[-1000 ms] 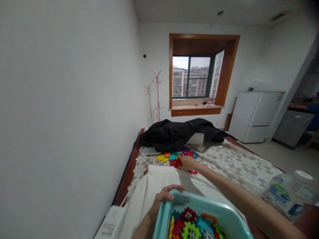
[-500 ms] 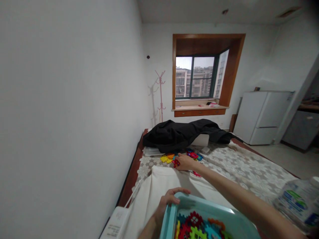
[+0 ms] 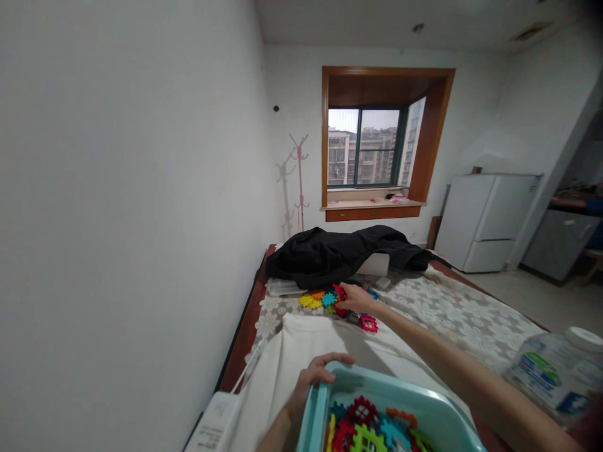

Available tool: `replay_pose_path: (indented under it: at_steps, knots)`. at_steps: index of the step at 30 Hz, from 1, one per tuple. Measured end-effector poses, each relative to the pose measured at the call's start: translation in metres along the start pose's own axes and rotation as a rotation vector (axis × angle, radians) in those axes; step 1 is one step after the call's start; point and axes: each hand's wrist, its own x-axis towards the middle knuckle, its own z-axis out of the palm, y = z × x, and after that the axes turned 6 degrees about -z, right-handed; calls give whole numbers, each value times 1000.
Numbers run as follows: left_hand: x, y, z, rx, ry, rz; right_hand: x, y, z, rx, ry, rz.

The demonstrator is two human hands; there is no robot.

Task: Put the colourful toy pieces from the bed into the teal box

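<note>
My left hand (image 3: 316, 375) grips the near left corner of a light blue plastic bin (image 3: 400, 384), its fingers over the rim. Inside the bin lie several gear-shaped pieces (image 3: 362, 411) in red, green, blue and orange. My right hand (image 3: 357, 297) is stretched out over the bed and pinches a red gear piece (image 3: 340, 292). Beside it on the patterned cover lie yellow gears (image 3: 309, 301), a blue gear (image 3: 328, 299) and an orange one. A pink-red square piece (image 3: 369, 323) rests just in front of my right hand.
Black cloth (image 3: 330, 254) is heaped behind the gears. White fabric (image 3: 301, 351) lies between the bin and the gears. A large clear bottle (image 3: 551, 370) stands at the right, a white box (image 3: 215, 420) at the lower left. A wall runs along the left side.
My right hand has lifted slightly and shifted right, with a red gear now raised in its fingers. More of the blue gear and the pink-red piece shows. The view has turned slightly.
</note>
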Motion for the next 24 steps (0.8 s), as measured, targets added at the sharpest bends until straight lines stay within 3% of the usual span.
replay_pose_path:
  at_steps: [4, 8, 12, 15, 24]
  knots:
    - [-1, 1, 2, -16, -2, 14, -8, 29, -18, 52, -62, 41]
    - [-2, 1, 2, -54, -15, 7, -34, 45, -18, 53, -147, 44]
    - [-2, 1, 2, -65, -48, -12, -62, 41, -2, 34, -170, -5]
    - [-2, 2, 1, -28, -30, -8, -74, 36, 9, 6, -117, -83]
    - [0, 2, -2, 18, -40, -11, -76, 30, 15, 70, -41, -22]
